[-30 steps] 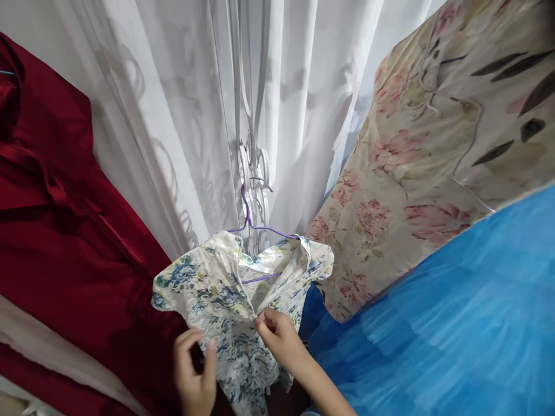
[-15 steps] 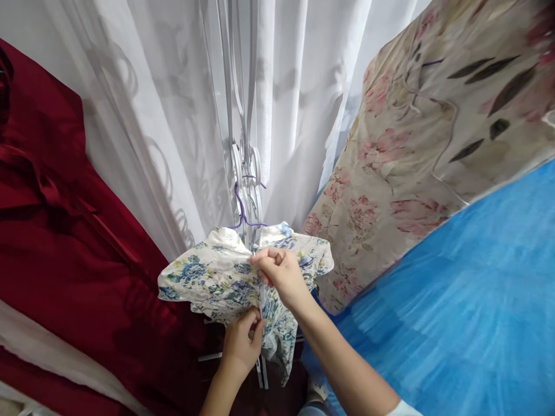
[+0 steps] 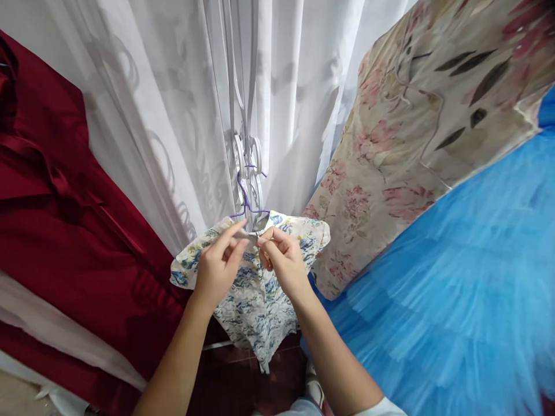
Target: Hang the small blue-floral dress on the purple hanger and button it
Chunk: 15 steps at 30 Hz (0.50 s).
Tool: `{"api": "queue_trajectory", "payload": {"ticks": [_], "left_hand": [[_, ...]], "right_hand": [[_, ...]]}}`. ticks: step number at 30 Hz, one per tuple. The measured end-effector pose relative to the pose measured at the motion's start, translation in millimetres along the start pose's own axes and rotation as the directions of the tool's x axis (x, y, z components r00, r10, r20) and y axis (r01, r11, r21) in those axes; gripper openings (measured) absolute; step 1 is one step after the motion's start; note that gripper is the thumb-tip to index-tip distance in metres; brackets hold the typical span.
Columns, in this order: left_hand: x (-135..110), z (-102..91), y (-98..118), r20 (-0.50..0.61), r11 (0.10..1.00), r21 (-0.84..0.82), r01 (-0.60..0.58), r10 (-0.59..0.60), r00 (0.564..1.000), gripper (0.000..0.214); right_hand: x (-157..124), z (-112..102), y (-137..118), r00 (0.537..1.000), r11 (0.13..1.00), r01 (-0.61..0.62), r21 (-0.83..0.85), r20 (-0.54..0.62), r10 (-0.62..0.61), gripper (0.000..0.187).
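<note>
A white garment with a blue and yellow flower print [image 3: 255,306] hangs on a purple hanger [image 3: 246,199]. A seam runs down the middle of it from the neckline. My right hand [image 3: 284,260] pinches at the top of this seam, at the neckline; the exact bit between its fingertips is too small to make out. My left hand [image 3: 219,266] is at the other side of the neckline, thumb and forefinger apart, with nothing visible between them. It covers part of the garment's left shoulder.
White metal rods with rings [image 3: 255,153] carry the hanger before a white curtain [image 3: 160,115]. A dark red garment [image 3: 56,190] hangs at left. At right are a cream dress with pink flowers [image 3: 368,173] and a blue ruffled skirt [image 3: 437,277]. Below is a dark floor [image 3: 234,381].
My left hand has let go of the lower seam and risen to the neckline. My right hand stays near the top, slightly higher. The garment's lower part now hangs straighter.
</note>
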<state>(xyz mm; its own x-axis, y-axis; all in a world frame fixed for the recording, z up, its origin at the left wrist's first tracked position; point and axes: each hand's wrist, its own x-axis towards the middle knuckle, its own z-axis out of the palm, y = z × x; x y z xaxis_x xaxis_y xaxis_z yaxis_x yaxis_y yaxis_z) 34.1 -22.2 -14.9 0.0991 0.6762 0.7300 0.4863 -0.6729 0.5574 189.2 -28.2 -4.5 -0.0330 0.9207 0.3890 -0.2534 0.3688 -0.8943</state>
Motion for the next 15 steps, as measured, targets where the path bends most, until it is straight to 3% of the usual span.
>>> {"api": "queue_trajectory", "payload": {"ticks": [1,3,6,9,11,13,14,15], "left_hand": [[9,0.1,3,0.045,0.998,0.040,-0.051,0.050,0.998,0.023],[16,5.5,9,0.029,0.981,0.119,-0.155,0.153,0.988,0.013],[14,13.2,13,-0.160,0.968,0.180,-0.175,0.204,0.966,0.012],[18,2.5,7,-0.427,0.991,0.128,-0.045,0.096,0.899,0.015],[23,-17.4,-9,-0.602,0.999,0.017,0.034,-0.017,0.798,0.016],[21,-41.6,-35,-0.734,0.972,-0.223,0.076,-0.219,0.643,0.014],[16,-52.7,-50,-0.751,0.918,-0.390,0.076,-0.364,0.551,0.012],[8,-61.4,-64,-0.699,0.798,-0.600,0.060,-0.559,0.446,0.012]], "right_hand": [[-1,1,2,1.000,0.999,0.024,-0.023,-0.006,-0.024,0.019],[-1,3,8,0.996,0.992,0.085,-0.093,-0.030,-0.088,0.021],[-1,2,25,0.990,0.967,0.131,-0.220,-0.028,-0.140,0.021],[-7,-5,46,0.998,0.958,0.068,-0.279,0.019,-0.065,0.022],[-16,-9,55,0.998,0.966,0.008,-0.257,0.057,0.007,0.022],[-29,-12,60,0.992,0.976,-0.044,-0.212,0.110,0.069,0.020],[-36,-12,62,0.986,0.979,-0.067,-0.191,0.139,0.095,0.019],[-42,-11,64,0.978,0.980,-0.089,-0.176,0.169,0.119,0.018]]}}
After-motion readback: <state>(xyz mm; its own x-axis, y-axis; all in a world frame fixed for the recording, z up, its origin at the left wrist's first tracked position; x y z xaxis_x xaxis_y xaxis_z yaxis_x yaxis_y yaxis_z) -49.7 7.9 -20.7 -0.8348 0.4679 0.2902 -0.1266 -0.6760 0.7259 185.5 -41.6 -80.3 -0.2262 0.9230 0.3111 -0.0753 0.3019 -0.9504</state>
